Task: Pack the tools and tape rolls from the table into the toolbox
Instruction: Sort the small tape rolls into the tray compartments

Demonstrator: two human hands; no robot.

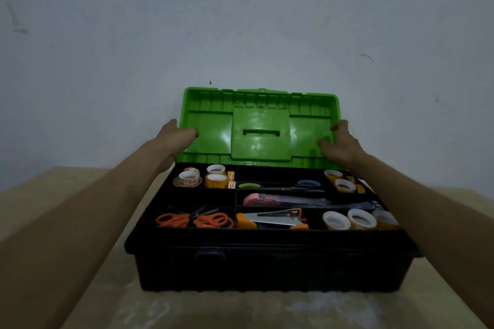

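A black toolbox (pixel 270 262) stands on the table with its green lid (pixel 260 128) raised upright. My left hand (pixel 177 135) grips the lid's left edge, thumb on the inner face. My right hand (pixel 339 141) grips the lid's right edge. In the tray lie orange scissors (pixel 195 219), an orange stapler (pixel 272 219), a pink cutter (pixel 286 199), blue-and-green scissors (pixel 288 185), and tape rolls at back left (pixel 203 177), back right (pixel 342 181) and front right (pixel 358 219).
The toolbox sits on a pale wooden table (pixel 80 222) pushed against a plain grey wall (pixel 240 21). A latch (pixel 209 254) shows on the box's front wall. Bare tabletop (pixel 240 310) lies in front of the box.
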